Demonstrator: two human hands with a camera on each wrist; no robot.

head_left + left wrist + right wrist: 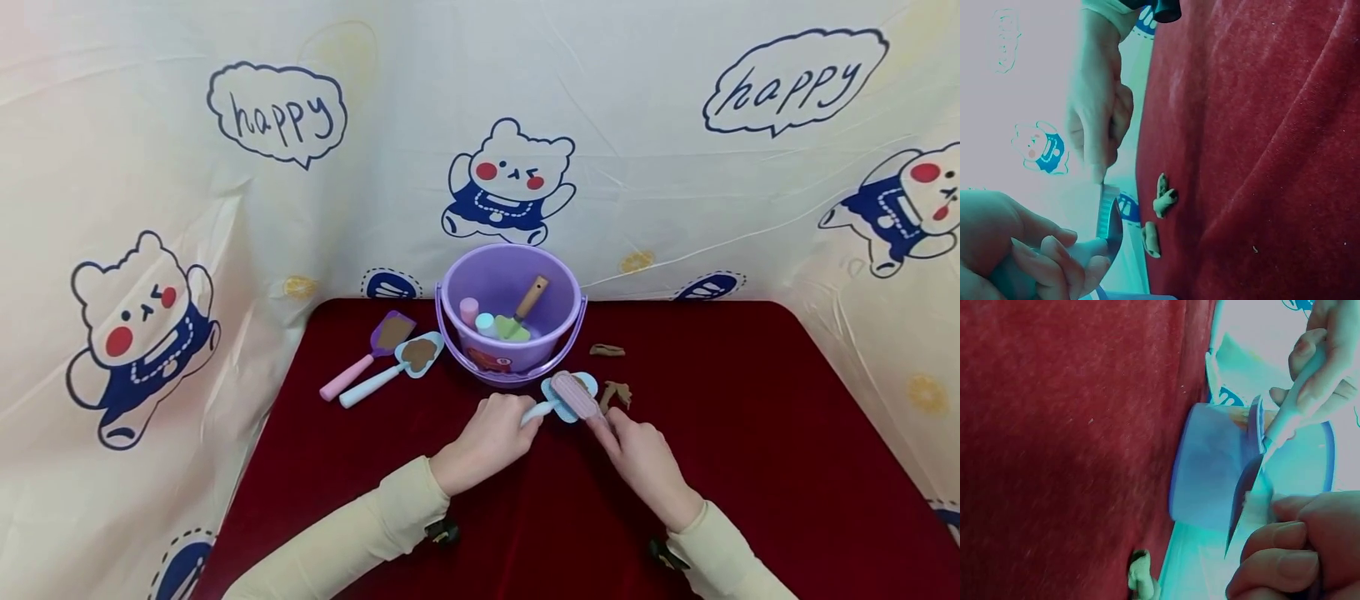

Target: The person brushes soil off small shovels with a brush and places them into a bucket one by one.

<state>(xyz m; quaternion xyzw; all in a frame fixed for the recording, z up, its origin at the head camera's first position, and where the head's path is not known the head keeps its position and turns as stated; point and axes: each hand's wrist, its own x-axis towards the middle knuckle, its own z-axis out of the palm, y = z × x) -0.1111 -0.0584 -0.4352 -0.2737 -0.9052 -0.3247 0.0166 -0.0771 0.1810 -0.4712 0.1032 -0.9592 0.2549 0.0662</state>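
My left hand grips the handle of a light blue toy shovel, blade pointing away, in front of the bucket. With curled fingers my right hand holds a pale pink brush over that blade. In the left wrist view the brush's bristles meet the blade, and the right hand's index finger lies stretched along the brush. Some brown material shows at the blade's edge; the brush covers much of it. In the right wrist view the shovel blade is seen edge-on, close to the right hand's fingers.
A purple bucket stands behind the hands, containing a green trowel and pink and light blue pieces. Left of it lie a purple shovel with a pink handle and another light blue shovel, both bearing brown material. Brown scraps lie at right.
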